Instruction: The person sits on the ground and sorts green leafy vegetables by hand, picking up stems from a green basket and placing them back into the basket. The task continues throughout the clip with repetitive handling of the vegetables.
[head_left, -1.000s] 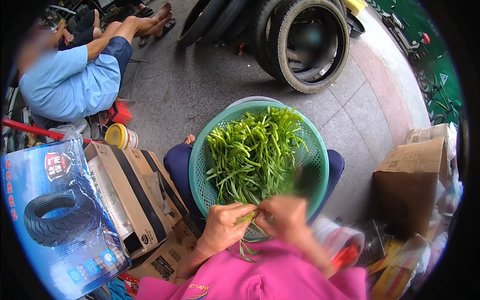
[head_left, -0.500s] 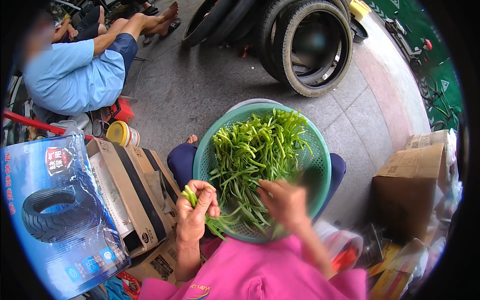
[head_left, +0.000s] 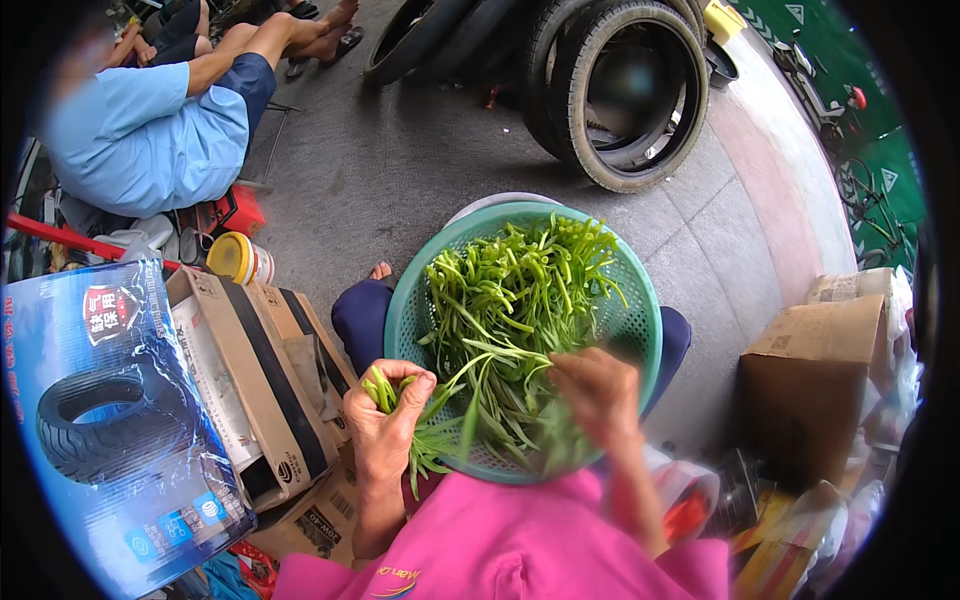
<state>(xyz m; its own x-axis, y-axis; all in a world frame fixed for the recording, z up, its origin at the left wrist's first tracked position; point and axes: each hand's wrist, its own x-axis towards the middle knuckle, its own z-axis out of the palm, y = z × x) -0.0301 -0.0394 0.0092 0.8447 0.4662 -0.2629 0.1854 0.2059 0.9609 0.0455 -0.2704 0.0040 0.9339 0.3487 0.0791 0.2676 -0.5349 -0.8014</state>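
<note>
A green plastic colander (head_left: 648,330) rests on my lap, heaped with leafy green stems (head_left: 515,290) that look like water spinach. At its near left rim my left hand (head_left: 382,425) is closed round a small bunch of the greens (head_left: 428,448), whose leaves hang down below the fingers. Over the right part of the heap, my right hand (head_left: 600,395) pinches one end of a long green stem (head_left: 500,352). That stem stretches across the pile toward my left hand. The right hand's lower fingers and the leaves under them are smeared by motion.
Cardboard boxes (head_left: 265,380) and a blue tyre box (head_left: 120,420) crowd my left side. A brown carton (head_left: 815,370) and plastic bags stand at right. Tyres (head_left: 575,110) stand ahead on the paving. A person in a light blue shirt (head_left: 160,140) sits at far left.
My right hand has moved right and slightly up, and a stem now stretches between it and my left hand. The left hand keeps its bunch, turned slightly.
</note>
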